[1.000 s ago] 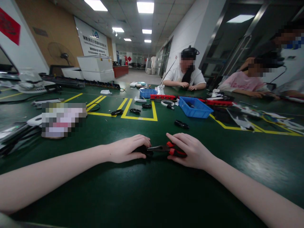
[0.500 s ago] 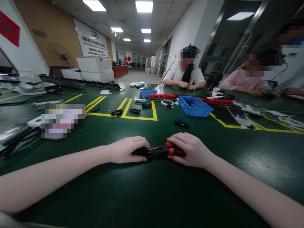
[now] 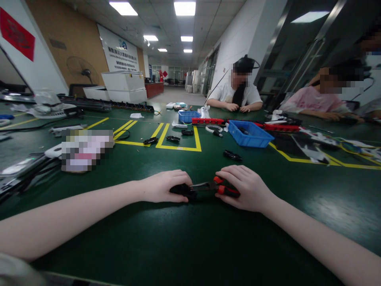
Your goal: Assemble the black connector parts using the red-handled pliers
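Note:
My left hand (image 3: 165, 186) is closed round a small black part (image 3: 181, 190) just above the green table (image 3: 166, 242). Pliers with red and black handles (image 3: 228, 191) are gripped in my right hand (image 3: 247, 188), their jaws pointing left. The jaw tips reach the right end of the black part; whether they clamp it cannot be made out. Beyond my right hand lies a similar black piece (image 3: 232, 155). Several more black pieces (image 3: 173, 138) rest farther off, in and beside a yellow taped outline.
Past the hands stand a blue tray (image 3: 250, 135) and a smaller blue tray (image 3: 189, 116), with a red strip (image 3: 208, 121) between them. A pixelated object (image 3: 86, 151) lies at left. A person (image 3: 238, 93) sits opposite, another (image 3: 315, 99) at right.
The whole view has shifted slightly, so hands and table items appear a little farther right. My hands keep their hold on the black part and the pliers.

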Demonstrator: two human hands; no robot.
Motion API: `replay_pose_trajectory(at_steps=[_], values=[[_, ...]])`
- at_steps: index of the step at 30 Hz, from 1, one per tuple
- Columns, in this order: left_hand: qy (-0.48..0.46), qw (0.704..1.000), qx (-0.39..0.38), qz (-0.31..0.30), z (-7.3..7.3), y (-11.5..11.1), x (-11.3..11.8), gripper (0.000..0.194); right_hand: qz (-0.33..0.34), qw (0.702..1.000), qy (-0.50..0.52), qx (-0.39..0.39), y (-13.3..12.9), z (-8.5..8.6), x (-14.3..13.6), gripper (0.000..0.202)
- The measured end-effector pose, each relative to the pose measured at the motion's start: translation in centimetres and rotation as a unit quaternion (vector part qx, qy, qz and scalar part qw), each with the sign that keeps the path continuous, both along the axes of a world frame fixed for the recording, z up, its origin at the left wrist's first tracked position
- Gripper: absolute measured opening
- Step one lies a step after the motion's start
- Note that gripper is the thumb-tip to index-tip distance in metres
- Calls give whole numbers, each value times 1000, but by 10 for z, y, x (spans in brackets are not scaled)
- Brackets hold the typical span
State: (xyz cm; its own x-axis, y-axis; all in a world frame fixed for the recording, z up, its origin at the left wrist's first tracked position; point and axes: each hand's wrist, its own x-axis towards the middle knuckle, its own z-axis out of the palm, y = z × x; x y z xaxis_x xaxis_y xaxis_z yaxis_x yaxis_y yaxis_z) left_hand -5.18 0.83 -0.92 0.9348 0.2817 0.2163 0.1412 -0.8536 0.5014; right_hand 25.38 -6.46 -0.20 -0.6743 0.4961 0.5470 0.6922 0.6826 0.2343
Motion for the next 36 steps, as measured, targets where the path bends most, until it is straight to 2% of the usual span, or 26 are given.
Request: replay_pose_trajectory(at_steps=[9,16,22,27,36], values=[[-4,1000,-5,-2,0,-1,0,27,2,999,-7,-47,1,0,-1,38],[-3,1000,4,-6,0,-1,0,27,6,999,-14,-43,0,0,-1,34],[-15,1000,-19,2,1,-1,-2,27,1,999,-7,-49,-1,0,-3,34],[-9,999,-30,12,2,-2,-3,27,6,999,-6,-38,0,-1,-2,33],[1,1000,-4,0,2,-3,-1,26,9,1000,-19,9,1,0,-1,39]])
